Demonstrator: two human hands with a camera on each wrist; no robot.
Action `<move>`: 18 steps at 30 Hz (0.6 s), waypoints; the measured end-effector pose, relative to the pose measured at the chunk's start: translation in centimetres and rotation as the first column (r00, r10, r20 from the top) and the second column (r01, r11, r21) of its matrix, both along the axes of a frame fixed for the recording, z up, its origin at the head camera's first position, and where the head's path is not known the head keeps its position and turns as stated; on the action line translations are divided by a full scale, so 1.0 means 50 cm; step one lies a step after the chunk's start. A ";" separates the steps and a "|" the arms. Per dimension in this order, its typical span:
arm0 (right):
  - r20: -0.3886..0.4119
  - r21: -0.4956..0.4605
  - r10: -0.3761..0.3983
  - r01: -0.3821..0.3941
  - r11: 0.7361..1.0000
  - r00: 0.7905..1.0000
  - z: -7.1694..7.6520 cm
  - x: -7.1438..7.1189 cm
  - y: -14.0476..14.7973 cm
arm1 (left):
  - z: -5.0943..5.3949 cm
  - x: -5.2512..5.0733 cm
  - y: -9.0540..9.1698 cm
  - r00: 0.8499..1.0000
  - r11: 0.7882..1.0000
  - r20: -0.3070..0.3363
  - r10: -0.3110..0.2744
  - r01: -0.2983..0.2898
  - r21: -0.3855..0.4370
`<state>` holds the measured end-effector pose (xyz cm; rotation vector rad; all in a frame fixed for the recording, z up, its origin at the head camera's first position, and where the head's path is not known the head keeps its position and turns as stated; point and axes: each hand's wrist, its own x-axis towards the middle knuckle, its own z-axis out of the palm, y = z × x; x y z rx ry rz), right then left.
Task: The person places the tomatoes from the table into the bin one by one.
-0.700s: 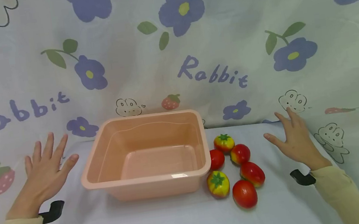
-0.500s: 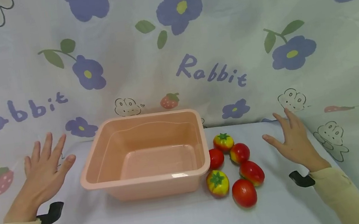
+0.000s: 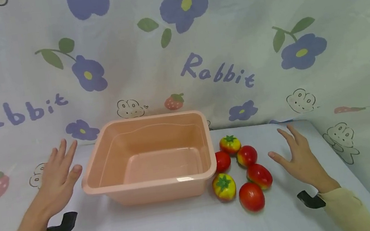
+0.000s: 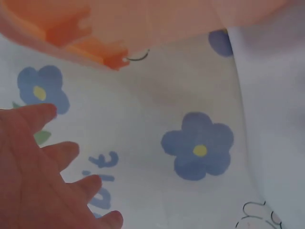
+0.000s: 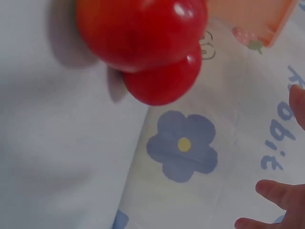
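Note:
A peach-coloured plastic basin (image 3: 160, 191) stands on the white table with nothing inside it. Just right of it lie several shiny red and yellow tomato-like fruits; a yellow one (image 3: 224, 187) shows a green star-shaped top, and a red one (image 3: 252, 197) lies nearest the front. My left hand (image 3: 55, 183) hovers left of the basin, fingers extended, touching nothing. To the right of the fruits my right hand (image 3: 301, 162) is raised, thumb and fingers spread apart. In the right wrist view two red fruits (image 5: 143, 33) appear close up, away from the fingertips (image 5: 269, 188).
Behind the table hangs a pale cloth (image 3: 128, 60) printed with blue flowers, rabbits and lettering. The white tabletop (image 3: 172, 230) extends in front of the basin. A black wrist strap part (image 3: 64, 224) shows at the left sleeve, another (image 3: 310, 199) at the right.
My left hand has moved slightly right, toward the basin, with its fingers closer together. My right hand has come a little left and down. The basin and fruits stay in place.

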<state>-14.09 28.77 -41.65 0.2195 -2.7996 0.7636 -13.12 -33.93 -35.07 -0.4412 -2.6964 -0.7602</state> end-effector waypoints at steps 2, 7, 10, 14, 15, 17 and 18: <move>0.013 -0.003 0.003 -0.003 1.000 1.000 -0.007 0.008 -0.007 | -0.005 0.001 0.007 1.000 1.000 0.000 -0.016 0.016 0.020; 0.030 -0.019 0.010 -0.010 1.000 0.999 -0.018 0.020 -0.020 | -0.009 0.008 0.023 0.999 0.997 0.007 -0.032 0.032 0.065; 0.025 -0.031 0.024 -0.023 0.999 0.999 -0.025 0.027 -0.027 | -0.007 0.013 0.031 0.998 0.993 0.011 -0.055 0.054 0.104; 0.022 -0.024 0.050 -0.049 0.999 0.999 -0.036 0.035 -0.035 | -0.010 0.020 0.044 0.997 0.986 0.021 -0.071 0.067 0.150; 0.024 -0.024 0.058 -0.057 0.998 0.998 -0.039 0.036 -0.037 | -0.011 0.021 0.047 0.997 0.986 0.024 -0.067 0.063 0.158; 0.041 -0.027 0.075 -0.074 0.997 0.996 -0.044 0.039 -0.041 | -0.014 0.026 0.054 0.998 0.983 0.034 -0.054 0.047 0.176; 0.050 -0.036 0.086 -0.084 0.996 0.995 -0.046 0.040 -0.043 | -0.016 0.028 0.056 0.998 0.981 0.037 -0.047 0.040 0.187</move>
